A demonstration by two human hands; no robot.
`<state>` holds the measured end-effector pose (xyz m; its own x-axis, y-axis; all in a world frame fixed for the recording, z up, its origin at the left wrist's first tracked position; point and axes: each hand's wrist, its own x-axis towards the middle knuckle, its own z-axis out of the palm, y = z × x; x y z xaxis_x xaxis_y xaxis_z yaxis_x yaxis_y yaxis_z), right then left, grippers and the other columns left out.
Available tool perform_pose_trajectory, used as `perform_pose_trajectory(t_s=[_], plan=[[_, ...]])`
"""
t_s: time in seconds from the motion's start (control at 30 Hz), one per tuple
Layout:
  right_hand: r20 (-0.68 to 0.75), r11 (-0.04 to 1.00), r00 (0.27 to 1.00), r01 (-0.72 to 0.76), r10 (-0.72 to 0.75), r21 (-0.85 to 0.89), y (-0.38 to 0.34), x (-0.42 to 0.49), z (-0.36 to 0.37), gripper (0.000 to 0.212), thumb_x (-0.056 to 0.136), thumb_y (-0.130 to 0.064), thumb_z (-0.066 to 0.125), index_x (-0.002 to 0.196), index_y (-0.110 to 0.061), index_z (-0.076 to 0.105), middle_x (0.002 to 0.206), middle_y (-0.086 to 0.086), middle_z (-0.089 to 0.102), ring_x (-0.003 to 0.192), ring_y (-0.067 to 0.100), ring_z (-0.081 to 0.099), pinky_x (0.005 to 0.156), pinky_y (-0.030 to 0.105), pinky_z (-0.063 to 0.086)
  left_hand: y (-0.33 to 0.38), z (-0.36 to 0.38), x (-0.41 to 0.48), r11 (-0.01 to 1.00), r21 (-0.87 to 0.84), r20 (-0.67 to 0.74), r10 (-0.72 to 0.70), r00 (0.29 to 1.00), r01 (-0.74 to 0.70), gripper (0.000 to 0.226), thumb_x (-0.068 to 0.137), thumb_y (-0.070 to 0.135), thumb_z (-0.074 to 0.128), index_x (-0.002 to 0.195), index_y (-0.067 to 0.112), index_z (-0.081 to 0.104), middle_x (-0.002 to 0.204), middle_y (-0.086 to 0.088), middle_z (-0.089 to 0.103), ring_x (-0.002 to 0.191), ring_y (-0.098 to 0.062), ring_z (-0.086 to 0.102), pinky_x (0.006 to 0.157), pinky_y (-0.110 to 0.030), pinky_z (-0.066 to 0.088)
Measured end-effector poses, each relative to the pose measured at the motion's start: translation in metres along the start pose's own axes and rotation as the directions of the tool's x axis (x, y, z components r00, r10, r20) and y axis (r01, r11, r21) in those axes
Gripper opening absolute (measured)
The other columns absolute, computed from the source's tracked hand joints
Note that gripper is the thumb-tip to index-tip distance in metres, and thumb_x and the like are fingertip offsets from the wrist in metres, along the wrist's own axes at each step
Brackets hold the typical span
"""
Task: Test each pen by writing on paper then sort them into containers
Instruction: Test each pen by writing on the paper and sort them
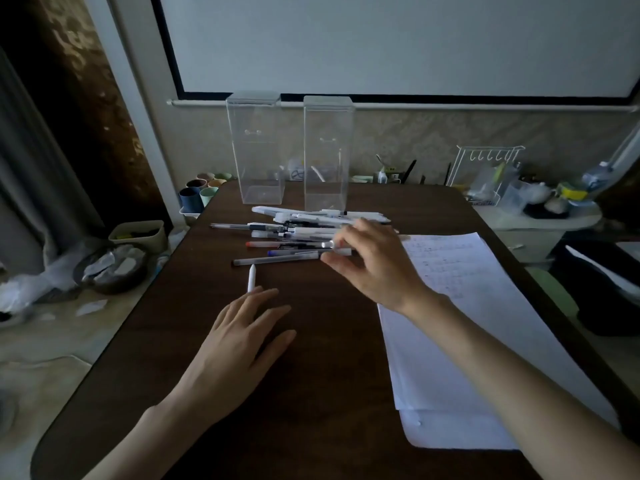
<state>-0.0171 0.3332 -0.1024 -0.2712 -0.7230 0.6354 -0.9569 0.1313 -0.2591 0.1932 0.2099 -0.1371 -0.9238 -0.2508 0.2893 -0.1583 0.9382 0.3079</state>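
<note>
person reaches into the pen pile

the right hand [374,261], fingers apart, is over the pile of pens [304,233] at 12 o'clock; the left hand [239,341] lies flat and spread, a white cap [251,278] at its 12 o'clock; paper [467,323] at 3 o'clock.

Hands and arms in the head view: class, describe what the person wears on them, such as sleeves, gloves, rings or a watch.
Nothing is worn. The left hand and the right hand are bare, with no gloves, rings or watch visible. Both forearms are bare to the frame's edge, with no sleeve in view.
</note>
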Motion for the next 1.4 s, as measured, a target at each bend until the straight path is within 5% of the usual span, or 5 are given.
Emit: perform_pose_trajectory(t_s=[0.37, 0.5, 0.77, 1.03, 1.4], plan=[[-0.21, 0.981, 0.961, -0.19, 0.178, -0.039, 0.059, -0.066, -0.052, 0.033, 0.087, -0.041, 0.053, 0.063, -0.02, 0.046, 0.063, -0.021, 0.033, 0.06, 0.0, 0.036, 0.065, 0.025, 0.03, 0.083, 0.04, 0.067, 0.858, -0.174, 0.344, 0.512, 0.787, -0.483, 0.056, 0.094, 0.057, 0.027, 0.147, 0.036, 0.022, 0.156, 0.011, 0.01, 0.142, -0.003, -0.001, 0.115, -0.027, 0.003], [-0.264, 0.955, 0.921, -0.249, 0.286, 0.162, 0.057, -0.071, -0.049, 0.026, 0.088, -0.03, 0.06, 0.091, -0.005, 0.064, 0.087, 0.004, 0.056, 0.072, 0.006, 0.05, 0.069, 0.016, 0.043, 0.082, 0.053, 0.07, 0.854, -0.152, 0.427, 0.511, 0.746, -0.498, 0.058, 0.093, 0.059, 0.023, 0.147, 0.04, 0.013, 0.157, 0.012, -0.001, 0.14, 0.0, -0.009, 0.109, -0.019, -0.011], [0.004, 0.488, 0.663, -0.554, 0.748, 0.674, 0.028, -0.067, -0.047, 0.045, 0.095, -0.045, 0.044, 0.08, -0.01, 0.067, 0.056, 0.005, 0.066, 0.05, 0.007, 0.054, 0.051, 0.017, 0.043, 0.08, 0.054, 0.064, 0.827, -0.167, 0.384, 0.556, 0.737, -0.537, 0.057, 0.096, 0.056, 0.023, 0.148, 0.032, 0.021, 0.156, 0.01, 0.007, 0.142, -0.004, 0.002, 0.11, -0.021, -0.006], [0.153, 0.443, 0.647, -0.657, 0.747, 0.61, 0.026, -0.073, -0.03, 0.027, 0.083, 0.001, 0.057, 0.063, -0.008, 0.042, 0.042, 0.003, 0.051, 0.038, 0.005, 0.047, 0.043, 0.018, 0.036, 0.078, 0.052, 0.059, 0.837, -0.224, 0.431, 0.545, 0.719, -0.5, 0.059, 0.094, 0.058, 0.023, 0.148, 0.037, 0.011, 0.156, 0.016, -0.002, 0.142, -0.003, -0.009, 0.113, -0.028, -0.006], [0.102, 0.576, 0.688, -0.671, 0.719, 0.467, 0.025, -0.076, -0.025, 0.036, 0.081, 0.002, 0.056, 0.059, -0.011, 0.031, 0.042, 0.0, 0.036, 0.039, 0.003, 0.048, 0.051, 0.037, 0.041, 0.076, 0.053, 0.057, 0.843, -0.174, 0.449, 0.527, 0.721, -0.508, 0.06, 0.093, 0.06, 0.017, 0.148, 0.04, 0.001, 0.155, 0.018, -0.01, 0.141, -0.006, -0.016, 0.112, -0.028, -0.012]])
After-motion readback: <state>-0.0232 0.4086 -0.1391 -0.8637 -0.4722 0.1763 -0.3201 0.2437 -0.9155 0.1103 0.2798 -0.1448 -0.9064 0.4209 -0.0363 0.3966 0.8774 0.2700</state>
